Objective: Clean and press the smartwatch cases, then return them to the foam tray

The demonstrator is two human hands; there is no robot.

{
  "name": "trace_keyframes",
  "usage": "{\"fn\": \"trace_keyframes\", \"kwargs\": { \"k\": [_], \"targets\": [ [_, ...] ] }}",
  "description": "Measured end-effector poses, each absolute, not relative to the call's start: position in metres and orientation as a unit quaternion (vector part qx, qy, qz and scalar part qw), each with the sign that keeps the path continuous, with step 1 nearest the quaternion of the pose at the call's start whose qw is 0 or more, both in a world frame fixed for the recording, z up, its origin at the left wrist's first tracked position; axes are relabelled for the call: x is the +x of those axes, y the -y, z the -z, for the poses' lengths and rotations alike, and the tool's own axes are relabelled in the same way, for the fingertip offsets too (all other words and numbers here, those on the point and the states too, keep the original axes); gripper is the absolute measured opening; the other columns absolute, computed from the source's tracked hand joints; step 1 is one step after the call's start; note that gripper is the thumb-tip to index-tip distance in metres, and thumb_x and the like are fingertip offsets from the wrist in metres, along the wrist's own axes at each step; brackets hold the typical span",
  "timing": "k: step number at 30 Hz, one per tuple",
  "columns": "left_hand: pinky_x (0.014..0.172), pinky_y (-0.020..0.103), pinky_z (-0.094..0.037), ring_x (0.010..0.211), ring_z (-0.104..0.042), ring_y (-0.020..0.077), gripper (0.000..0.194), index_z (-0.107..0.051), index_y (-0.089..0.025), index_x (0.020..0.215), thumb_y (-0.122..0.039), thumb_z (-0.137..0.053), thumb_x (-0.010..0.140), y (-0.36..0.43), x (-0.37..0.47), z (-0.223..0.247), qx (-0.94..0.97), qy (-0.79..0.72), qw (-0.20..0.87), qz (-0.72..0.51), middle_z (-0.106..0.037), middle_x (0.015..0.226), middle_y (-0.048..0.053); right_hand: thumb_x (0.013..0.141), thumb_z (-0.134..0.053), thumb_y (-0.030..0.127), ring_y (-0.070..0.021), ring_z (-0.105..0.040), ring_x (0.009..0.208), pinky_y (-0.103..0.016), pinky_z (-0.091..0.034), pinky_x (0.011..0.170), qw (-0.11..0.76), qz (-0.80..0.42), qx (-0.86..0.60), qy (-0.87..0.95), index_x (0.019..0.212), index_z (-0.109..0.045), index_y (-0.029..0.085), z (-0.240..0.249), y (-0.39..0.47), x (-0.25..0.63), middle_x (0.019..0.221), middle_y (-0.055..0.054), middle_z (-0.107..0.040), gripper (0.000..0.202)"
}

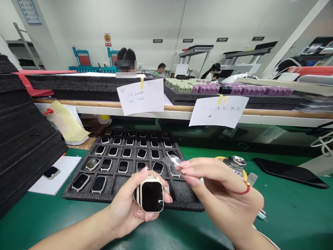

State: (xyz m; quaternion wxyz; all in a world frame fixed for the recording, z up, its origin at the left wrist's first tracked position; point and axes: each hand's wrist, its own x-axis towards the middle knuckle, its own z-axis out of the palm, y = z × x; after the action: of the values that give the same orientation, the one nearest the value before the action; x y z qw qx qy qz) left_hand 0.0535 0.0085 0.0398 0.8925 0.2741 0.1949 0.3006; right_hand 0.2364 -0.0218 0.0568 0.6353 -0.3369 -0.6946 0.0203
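Observation:
Several pale-framed smartwatch cases with black screens [152,196] are stacked in my left hand [127,205], its fingers wrapped round their sides. The front screen faces me. To the right and a little higher, my right hand [218,184] pinches a clear piece of film [172,161] between thumb and fingers. The film is apart from the held watches and hangs in front of the tray. Behind both hands lies a dark foam tray [78,195], with watch cases like the held ones in its pockets. My hands hide part of its front row.
A lone watch [51,172] lies on a white pad [62,180] at the left, beside stacked black foam [23,146]. On the right are a metal-topped bottle [236,161] and a black flat panel [288,172]. A shelf [179,110] with taped paper notes crosses behind; people sit beyond.

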Motion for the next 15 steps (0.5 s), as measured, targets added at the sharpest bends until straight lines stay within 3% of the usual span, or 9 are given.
{"fn": "trace_keyframes", "kwargs": {
  "k": [3,8,12,15],
  "targets": [
    [0.036,0.014,-0.021,0.036,-0.043,0.0027,0.041,-0.071,-0.012,0.078,-0.053,-0.076,0.078,-0.008,0.054,-0.040,0.267,-0.201,0.891,-0.306,-0.070,0.066,0.008,0.083,-0.070,0.001,-0.0201,-0.074,0.083,-0.032,-0.066,0.072,0.580,0.034,-0.316,0.750,0.108,-0.072,0.027,-0.059,0.029,0.239,0.093,-0.002,-0.076,0.035],
    [0.035,0.012,-0.019,0.038,-0.039,0.0010,0.042,-0.069,-0.012,0.076,-0.053,-0.080,0.073,-0.007,0.054,-0.041,0.247,-0.220,0.895,-0.300,-0.056,0.061,0.000,0.095,-0.061,0.014,-0.0214,-0.072,0.101,-0.031,-0.063,0.089,0.463,0.008,-0.313,0.829,0.127,-0.065,0.027,-0.055,0.048,0.237,0.107,-0.003,-0.077,0.034],
    [0.035,0.011,-0.019,0.042,-0.040,0.0020,0.045,-0.068,-0.013,0.078,-0.056,-0.079,0.072,-0.008,0.053,-0.039,0.250,-0.230,0.894,-0.294,-0.055,0.065,0.000,0.103,-0.046,0.021,-0.0201,-0.074,0.095,-0.030,-0.062,0.089,0.483,0.057,-0.294,0.823,0.127,-0.066,0.031,-0.045,0.049,0.228,0.097,-0.001,-0.079,0.033],
    [0.035,0.011,-0.020,0.044,-0.040,0.0028,0.047,-0.068,-0.013,0.079,-0.058,-0.079,0.071,-0.007,0.053,-0.037,0.245,-0.230,0.896,-0.292,-0.054,0.065,0.000,0.102,-0.046,0.019,-0.0172,-0.074,0.089,-0.025,-0.060,0.089,0.480,0.105,-0.270,0.828,0.117,-0.071,0.025,-0.041,0.043,0.223,0.090,-0.001,-0.079,0.030]
  ]
}}
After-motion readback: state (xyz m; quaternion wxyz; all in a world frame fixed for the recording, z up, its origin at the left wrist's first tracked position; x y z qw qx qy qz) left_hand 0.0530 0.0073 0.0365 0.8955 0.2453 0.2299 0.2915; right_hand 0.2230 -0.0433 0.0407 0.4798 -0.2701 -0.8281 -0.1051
